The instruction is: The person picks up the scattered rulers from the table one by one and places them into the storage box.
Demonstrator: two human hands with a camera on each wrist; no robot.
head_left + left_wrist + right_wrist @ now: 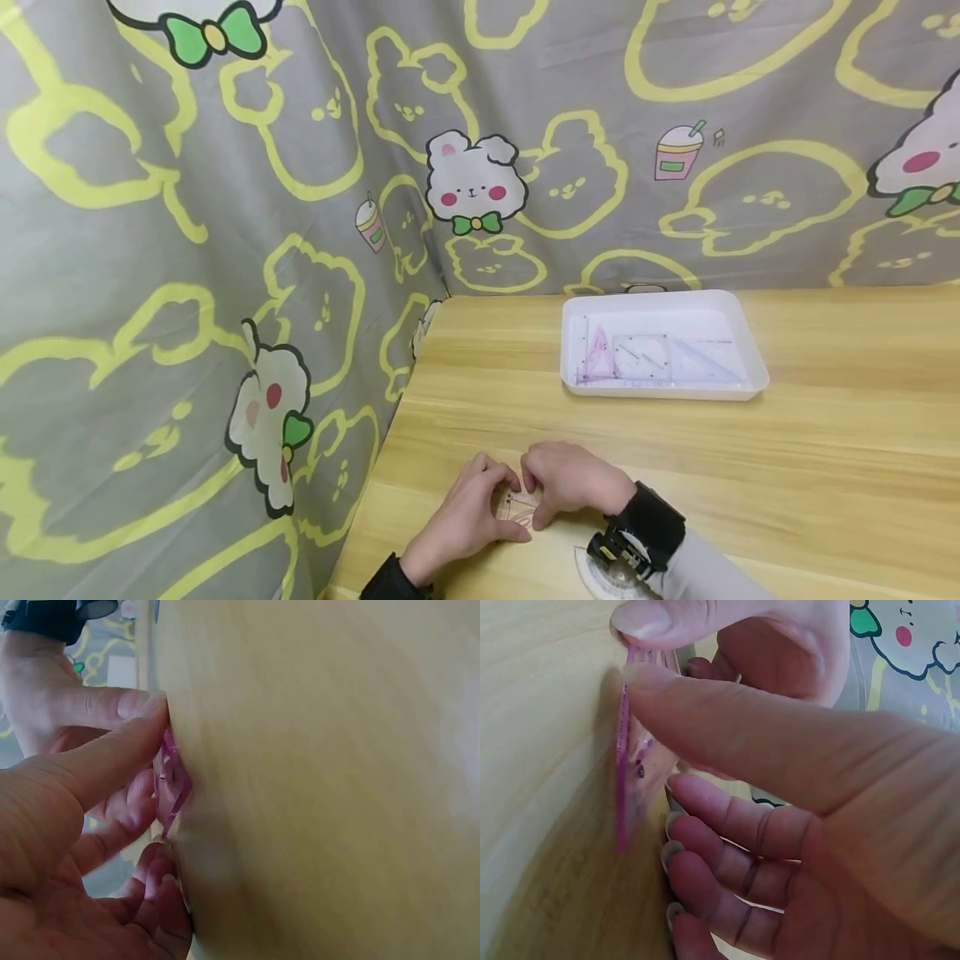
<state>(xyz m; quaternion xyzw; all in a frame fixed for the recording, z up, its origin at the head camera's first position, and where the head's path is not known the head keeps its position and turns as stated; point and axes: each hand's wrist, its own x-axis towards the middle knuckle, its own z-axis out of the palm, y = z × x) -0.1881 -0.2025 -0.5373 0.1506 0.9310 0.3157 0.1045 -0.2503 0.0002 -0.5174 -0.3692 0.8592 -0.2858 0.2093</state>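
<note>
Low over the wooden table, both hands hold a small see-through pink set square [519, 506] with printed lines. My left hand [468, 512] is curled round its left side, thumb toward me and fingertips at the far edge. From the other side my right hand [573, 479] grips it between thumb and bent fingers. Up close in the left wrist view, a pink corner [178, 780] points out past the left thumb [124, 754]. In the right wrist view the right thumb [727, 724] lies against its top edge; both hands cover much of the piece.
A white tray [750, 367] at the back holds a pink triangle [600, 358], a clear square template [641, 357] and a bluish set square [701, 362]. Partly under my right wrist lies a clear protractor [592, 575]. A patterned curtain [300, 208] hangs along the table's left and back.
</note>
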